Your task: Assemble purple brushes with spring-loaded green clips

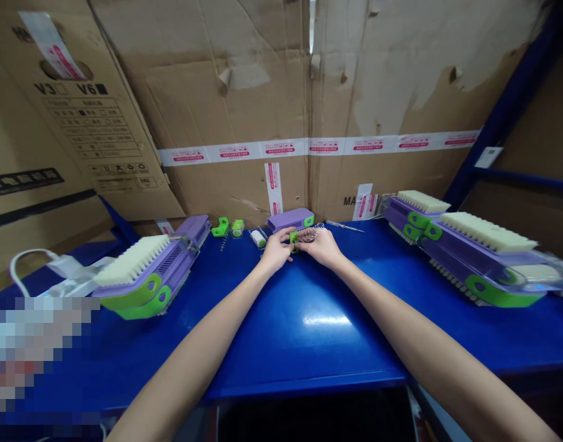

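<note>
Near the back middle of the blue table, my left hand (276, 253) is closed on a small green plastic part (293, 238). My right hand (323, 247) meets it from the other side, its fingertips pinched at the part. A thin metal coil spring (314, 232) shows along the top of my right fingers and seems held in them; its lower end is hidden. Behind my hands lies a purple housing with a green end (290, 220). Left of them are a white and green cylinder (258, 239), a green clear-cased piece (237, 228), a green bracket (220, 227) and a dark spring (225, 236).
Purple and green brushes with pale bristles stand on the left (143, 270) and on the right (479, 258). Tweezers (345, 227) lie at the back. A white plug with a cable (62, 264) sits far left. Cardboard (244, 98) walls the blue table's (318, 350) rear.
</note>
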